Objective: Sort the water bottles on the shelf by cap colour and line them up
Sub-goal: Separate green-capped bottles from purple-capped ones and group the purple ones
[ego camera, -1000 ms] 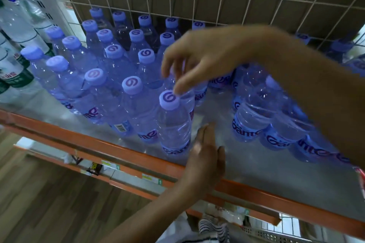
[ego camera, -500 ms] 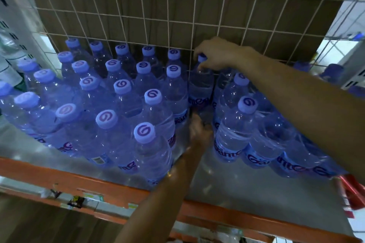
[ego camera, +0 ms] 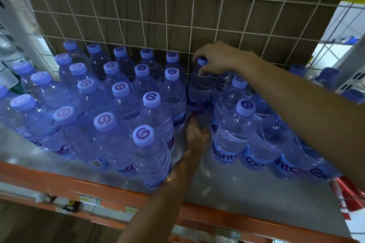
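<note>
Gripping neck of back-row bottle (ego camera: 199, 89), right hand (ego camera: 216, 59) curls shut just under its purple cap (ego camera: 202, 60). Bottle upright by wire grid. Left hand (ego camera: 197, 137), loosely fisted, empty, lies directly below, near bottle's base, on shelf (ego camera: 246, 189).

My right grip (ego camera: 215, 59) is closed around the neck of a purple-capped bottle (ego camera: 199, 89) at the back of the shelf (ego camera: 246, 187), just beside the wire mesh (ego camera: 177, 16). My left grip (ego camera: 197, 136) is curled low at that bottle's base, in the gap between two groups. To the left, capped bottles (ego camera: 110, 104) stand in rows; to the right, a looser cluster (ego camera: 245, 128) reaches toward the shelf's right edge. An orange rail (ego camera: 118, 195) runs along the front edge.
</note>
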